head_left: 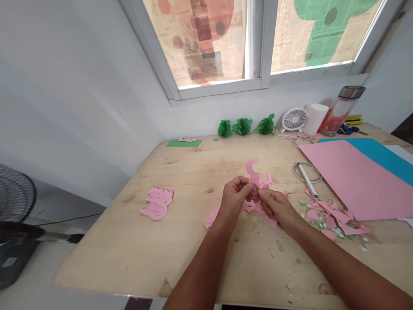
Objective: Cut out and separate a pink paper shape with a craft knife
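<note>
Both hands meet over the middle of the wooden table, pinching pink paper cutouts [254, 176]. My left hand [237, 196] is closed on the cutouts from the left, thumb on top. From the right, my right hand [274, 204] grips the same paper between thumb and fingers. A curved pink strip sticks up beyond the fingertips; the part between the fingers is partly hidden. Beneath the hands lie more pink paper pieces [253, 206], and another pink piece [212, 216] rests beside my left wrist. Farther left is a stack of scalloped pink cutouts [157, 203].
Pink and green scraps [335, 219] litter the right side, near a white pen [308, 181] and a pink sheet [358, 181] over blue paper. Green paper figures [243, 127], a small white fan [294, 119] and a glass bottle [343, 110] stand along the wall.
</note>
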Demonstrator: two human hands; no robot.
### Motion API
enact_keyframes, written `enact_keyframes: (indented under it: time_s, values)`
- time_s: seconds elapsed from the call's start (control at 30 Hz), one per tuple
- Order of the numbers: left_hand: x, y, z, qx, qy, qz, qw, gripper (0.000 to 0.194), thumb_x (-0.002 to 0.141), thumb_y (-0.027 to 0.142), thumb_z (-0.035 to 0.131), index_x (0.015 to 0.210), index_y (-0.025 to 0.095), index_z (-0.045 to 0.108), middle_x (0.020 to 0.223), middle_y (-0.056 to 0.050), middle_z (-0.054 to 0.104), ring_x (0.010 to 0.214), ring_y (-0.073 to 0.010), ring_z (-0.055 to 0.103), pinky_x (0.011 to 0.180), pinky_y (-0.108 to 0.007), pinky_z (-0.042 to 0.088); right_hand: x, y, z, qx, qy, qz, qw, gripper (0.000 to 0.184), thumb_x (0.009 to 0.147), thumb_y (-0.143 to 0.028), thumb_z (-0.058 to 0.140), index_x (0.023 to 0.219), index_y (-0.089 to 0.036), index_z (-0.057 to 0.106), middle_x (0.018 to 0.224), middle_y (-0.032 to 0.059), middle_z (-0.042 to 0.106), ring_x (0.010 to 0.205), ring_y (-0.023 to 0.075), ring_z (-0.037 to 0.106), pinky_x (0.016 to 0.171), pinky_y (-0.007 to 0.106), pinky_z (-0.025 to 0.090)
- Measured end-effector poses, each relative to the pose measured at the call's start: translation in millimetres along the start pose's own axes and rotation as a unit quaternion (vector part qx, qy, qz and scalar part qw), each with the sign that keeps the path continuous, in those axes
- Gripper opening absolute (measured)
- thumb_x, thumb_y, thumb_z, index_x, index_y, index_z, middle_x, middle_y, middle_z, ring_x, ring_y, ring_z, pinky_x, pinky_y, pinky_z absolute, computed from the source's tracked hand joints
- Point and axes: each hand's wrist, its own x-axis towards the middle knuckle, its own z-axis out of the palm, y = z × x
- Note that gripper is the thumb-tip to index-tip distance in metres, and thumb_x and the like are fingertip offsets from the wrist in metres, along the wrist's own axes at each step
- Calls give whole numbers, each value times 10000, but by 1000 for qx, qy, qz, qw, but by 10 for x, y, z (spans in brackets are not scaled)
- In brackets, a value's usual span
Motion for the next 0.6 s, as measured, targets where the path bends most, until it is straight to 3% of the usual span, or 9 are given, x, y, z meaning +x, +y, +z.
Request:
enact_keyframes:
  time_s: [0.6]
  values:
    - [2,-28,-9,1,-4,5,1000,132,688,250,615,689,144,534,560,7,548,505,-84,478,522,-231,372,11,23,-6,-7,9,-8,1000,384,784,-518,485,613,-175,474,400,-80,288,370,64,217,370,203,132]
